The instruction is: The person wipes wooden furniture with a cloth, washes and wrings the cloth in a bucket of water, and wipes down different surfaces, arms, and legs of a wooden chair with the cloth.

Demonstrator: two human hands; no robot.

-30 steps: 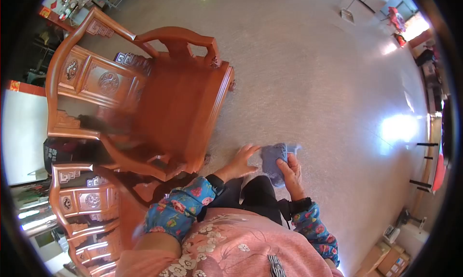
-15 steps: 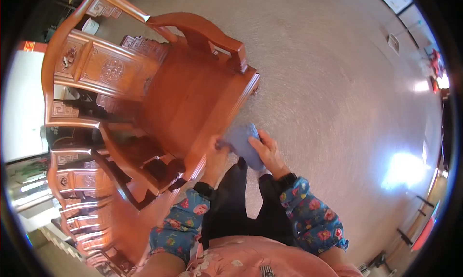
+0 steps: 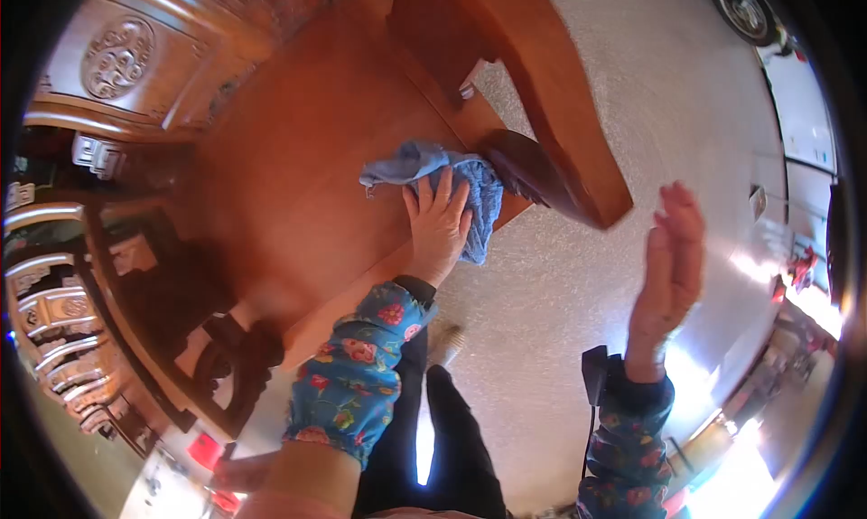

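A blue cloth (image 3: 483, 189) lies on the front part of the wooden chair's seat (image 3: 307, 158), near the armrest on the right, and part of it hangs over the seat edge. My left hand (image 3: 437, 225) presses flat on the cloth with its fingers spread. Off to the right, my right hand (image 3: 670, 266) is raised above the floor, away from the chair; it holds nothing, and its fingers are extended and somewhat blurred.
The curved armrest (image 3: 551, 94) rises just right of the cloth. A carved backrest (image 3: 117, 58) stands at the upper left, with more wooden chairs (image 3: 63, 338) in a row below it. A wheel (image 3: 742, 9) shows at the top right.
The chair now fills more of the view. The cloth went from both hands onto the seat under my left hand. My right hand let go and moved off to the right.
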